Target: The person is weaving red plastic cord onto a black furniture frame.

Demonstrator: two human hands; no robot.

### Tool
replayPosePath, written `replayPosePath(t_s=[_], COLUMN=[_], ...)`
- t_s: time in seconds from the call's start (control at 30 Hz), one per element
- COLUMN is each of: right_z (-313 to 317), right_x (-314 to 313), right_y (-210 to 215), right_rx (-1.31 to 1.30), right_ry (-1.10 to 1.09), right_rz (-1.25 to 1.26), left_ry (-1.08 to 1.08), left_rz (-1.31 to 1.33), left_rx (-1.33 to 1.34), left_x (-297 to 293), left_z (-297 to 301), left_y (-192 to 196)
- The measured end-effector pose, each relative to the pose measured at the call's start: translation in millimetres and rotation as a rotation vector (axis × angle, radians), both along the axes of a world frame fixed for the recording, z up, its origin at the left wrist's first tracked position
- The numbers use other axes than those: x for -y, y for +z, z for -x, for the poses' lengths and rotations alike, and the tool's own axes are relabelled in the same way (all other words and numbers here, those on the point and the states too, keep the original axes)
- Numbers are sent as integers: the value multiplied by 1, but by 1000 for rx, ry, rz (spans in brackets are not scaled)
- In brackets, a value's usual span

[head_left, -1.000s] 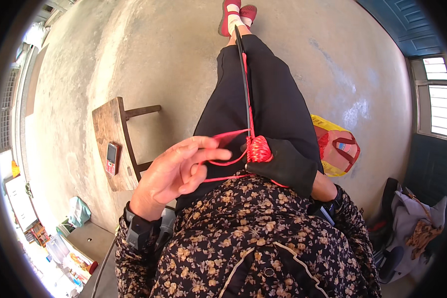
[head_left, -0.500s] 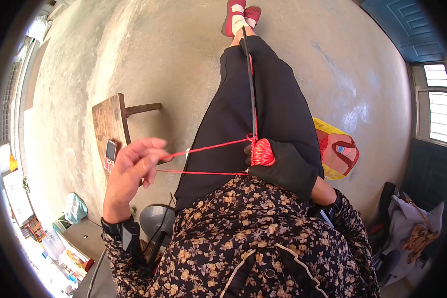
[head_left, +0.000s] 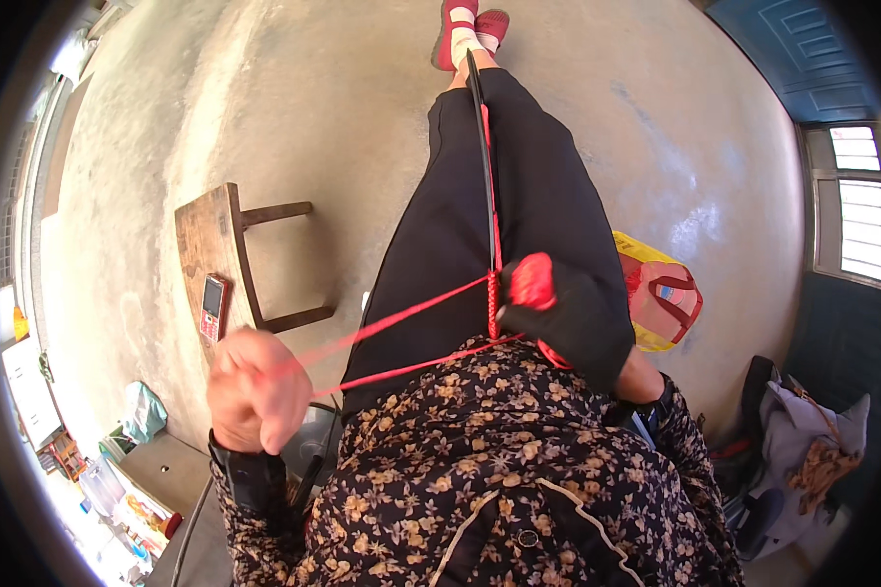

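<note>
My bare left hand [head_left: 259,391], slightly blurred, is closed on a loop of red cord [head_left: 392,320] pulled out to the left. Two taut strands cross my lap from it, one to a black strip and one toward my right hand. My right hand [head_left: 585,323], in a black glove, grips a wound bundle of red cord [head_left: 532,281]. The long thin black strip [head_left: 486,166] runs between my legs toward my feet, with red cord along its right side. Tight red wrapping [head_left: 492,305] covers its near end, just left of the glove.
A wooden stool [head_left: 206,240] stands to the left, with a mobile phone [head_left: 214,306] on it. On the concrete floor at right sits a yellow and red bag [head_left: 661,293]. Grey cloth [head_left: 812,430] is piled at far right, near a blue door [head_left: 803,59].
My left hand has closed and moved slightly down, drawing the strands lower. My gloved hand has tilted the cord bundle up and right, uncovering the wrapped end of the strip.
</note>
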State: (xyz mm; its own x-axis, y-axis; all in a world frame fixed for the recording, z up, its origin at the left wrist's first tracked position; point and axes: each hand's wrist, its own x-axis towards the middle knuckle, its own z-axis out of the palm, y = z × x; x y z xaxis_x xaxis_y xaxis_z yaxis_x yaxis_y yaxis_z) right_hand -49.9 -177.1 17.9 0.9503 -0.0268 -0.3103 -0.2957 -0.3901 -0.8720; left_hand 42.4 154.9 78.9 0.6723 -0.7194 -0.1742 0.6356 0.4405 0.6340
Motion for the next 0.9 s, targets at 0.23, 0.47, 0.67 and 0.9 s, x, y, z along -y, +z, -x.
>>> replayPosePath(t_s=[0.23, 0.47, 0.67, 0.9], right_z=[-2, -8, -27, -29], right_x=[48, 36, 18, 39], right_y=[13, 5, -9, 4], right_rx=[262, 265, 159, 387], right_ry=[-391, 219, 70, -206], right_rz=[69, 594, -181, 197], left_ry=[-35, -356, -331, 32], left_rz=[-180, -680, -803, -594], left_rx=[203, 354, 271, 121], left_x=[92, 139, 143, 109], left_z=[-37, -11, -14, -51], left_y=[-46, -75, -75, -35])
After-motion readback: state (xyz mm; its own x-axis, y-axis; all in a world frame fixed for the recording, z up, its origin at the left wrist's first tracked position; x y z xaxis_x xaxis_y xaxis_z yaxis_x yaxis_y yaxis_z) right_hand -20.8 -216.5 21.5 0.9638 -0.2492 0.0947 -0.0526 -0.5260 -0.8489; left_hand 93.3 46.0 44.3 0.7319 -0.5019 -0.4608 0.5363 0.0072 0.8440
